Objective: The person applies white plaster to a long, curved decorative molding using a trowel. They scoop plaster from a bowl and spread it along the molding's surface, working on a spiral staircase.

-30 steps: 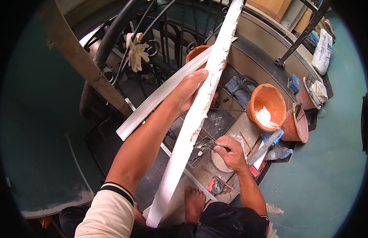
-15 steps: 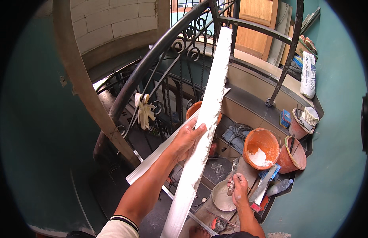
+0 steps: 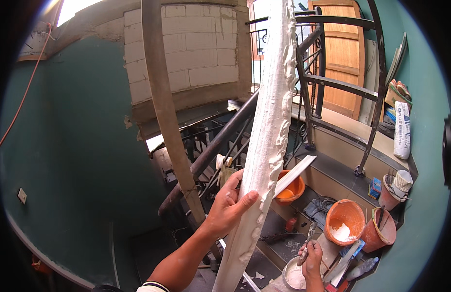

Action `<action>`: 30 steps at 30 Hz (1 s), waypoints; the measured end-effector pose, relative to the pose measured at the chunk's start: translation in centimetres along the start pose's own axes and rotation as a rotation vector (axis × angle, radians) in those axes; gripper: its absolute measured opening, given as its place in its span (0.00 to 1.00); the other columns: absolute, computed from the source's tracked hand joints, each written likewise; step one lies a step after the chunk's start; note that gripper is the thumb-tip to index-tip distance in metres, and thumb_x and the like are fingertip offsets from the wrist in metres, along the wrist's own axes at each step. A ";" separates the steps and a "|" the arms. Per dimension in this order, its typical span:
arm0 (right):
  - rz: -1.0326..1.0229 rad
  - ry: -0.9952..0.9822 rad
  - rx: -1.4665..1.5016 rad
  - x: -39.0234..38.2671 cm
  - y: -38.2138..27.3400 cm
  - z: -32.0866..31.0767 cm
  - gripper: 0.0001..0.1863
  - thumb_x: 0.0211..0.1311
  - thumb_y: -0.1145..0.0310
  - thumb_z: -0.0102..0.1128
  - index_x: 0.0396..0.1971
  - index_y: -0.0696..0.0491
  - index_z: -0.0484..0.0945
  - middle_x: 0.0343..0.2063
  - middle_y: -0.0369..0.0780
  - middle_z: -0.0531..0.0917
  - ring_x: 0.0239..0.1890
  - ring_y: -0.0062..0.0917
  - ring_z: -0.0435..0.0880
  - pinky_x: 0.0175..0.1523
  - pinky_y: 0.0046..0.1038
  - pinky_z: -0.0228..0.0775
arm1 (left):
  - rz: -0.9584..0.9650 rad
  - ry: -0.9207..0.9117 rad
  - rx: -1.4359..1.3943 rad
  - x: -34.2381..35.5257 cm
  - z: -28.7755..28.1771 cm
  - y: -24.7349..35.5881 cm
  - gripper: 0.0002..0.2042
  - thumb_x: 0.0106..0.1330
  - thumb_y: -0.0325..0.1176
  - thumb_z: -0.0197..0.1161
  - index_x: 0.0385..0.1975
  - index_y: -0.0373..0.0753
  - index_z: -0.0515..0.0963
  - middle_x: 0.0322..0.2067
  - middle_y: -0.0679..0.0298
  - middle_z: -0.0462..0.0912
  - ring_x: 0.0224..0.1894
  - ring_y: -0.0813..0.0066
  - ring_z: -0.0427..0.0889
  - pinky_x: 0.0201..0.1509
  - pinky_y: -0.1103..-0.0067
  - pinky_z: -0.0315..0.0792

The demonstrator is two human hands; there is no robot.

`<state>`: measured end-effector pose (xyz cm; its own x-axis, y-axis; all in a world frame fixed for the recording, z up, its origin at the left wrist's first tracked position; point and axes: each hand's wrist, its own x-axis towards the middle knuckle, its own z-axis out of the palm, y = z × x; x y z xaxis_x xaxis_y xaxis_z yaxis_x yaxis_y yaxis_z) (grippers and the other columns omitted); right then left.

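My left hand (image 3: 230,204) is closed around a long white cornice moulding (image 3: 269,117), thumb on its near face. The strip stands steeply tilted, its top cut off by the upper edge of the view. Thick wet plaster lies in ridges along its right edge. My right hand (image 3: 312,260) grips a putty knife (image 3: 311,234), blade pointing up. Just beside that hand, a round bowl (image 3: 284,273) holds pale, wet plaster (image 3: 296,278). Behind the strip, a second white moulding (image 3: 297,174) leans across an orange bucket (image 3: 292,194).
To the right stand an orange bucket (image 3: 344,214) with white residue, a reddish bucket (image 3: 381,236) with tools and a plastic bottle (image 3: 364,268). A black stair railing (image 3: 342,86) runs behind the moulding. A wooden post (image 3: 167,107) rises at left, near the green wall (image 3: 79,146).
The view has swung up and left. My left hand has raised the moulding, now more upright with its plastered edge turned toward me. The putty knife remains in my right hand near the bowl.
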<state>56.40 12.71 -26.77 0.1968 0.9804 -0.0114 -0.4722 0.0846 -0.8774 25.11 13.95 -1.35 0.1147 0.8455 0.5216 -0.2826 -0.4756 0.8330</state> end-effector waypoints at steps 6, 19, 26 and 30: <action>-0.060 -0.019 -0.077 -0.8 -0.5 1.7 0.09 0.79 0.62 0.55 0.42 0.52 0.72 0.27 0.37 0.79 0.23 0.22 0.82 0.29 0.24 0.76 | 0.192 0.170 0.147 -4.8 -4.7 6.3 0.31 0.76 0.34 0.64 0.72 0.32 0.58 0.58 0.54 0.79 0.58 0.72 0.80 0.64 0.74 0.72; -0.122 -0.361 -1.679 -1.3 -6.1 -6.3 0.12 0.67 0.67 0.62 0.47 0.50 0.86 0.39 0.47 0.88 0.47 0.41 0.86 0.51 0.41 0.70 | 0.174 0.781 0.566 -12.0 -24.8 13.2 0.27 0.82 0.47 0.52 0.70 0.33 0.68 0.59 0.54 0.75 0.57 0.72 0.77 0.59 0.74 0.77; 0.173 -0.678 -2.525 1.4 -3.5 -4.9 0.12 0.63 0.69 0.56 0.34 0.50 0.91 0.36 0.43 0.91 0.44 0.36 0.90 0.63 0.43 0.63 | 0.048 0.985 0.370 -16.9 -33.6 10.0 0.25 0.83 0.44 0.51 0.72 0.36 0.66 0.66 0.57 0.73 0.61 0.69 0.76 0.68 0.68 0.72; 0.280 -0.889 -2.499 2.3 -0.8 -4.5 0.12 0.62 0.69 0.56 0.34 0.48 0.91 0.38 0.44 0.91 0.45 0.35 0.90 0.68 0.44 0.60 | 0.015 0.897 0.162 -19.6 -38.0 7.1 0.25 0.82 0.43 0.51 0.73 0.37 0.64 0.67 0.57 0.73 0.63 0.66 0.75 0.71 0.65 0.68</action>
<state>61.07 14.09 -28.28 -0.1206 0.8022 -0.5847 0.8522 0.3858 0.3536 -15.34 3.29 -12.68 -0.6910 0.6783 0.2499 -0.1328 -0.4590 0.8785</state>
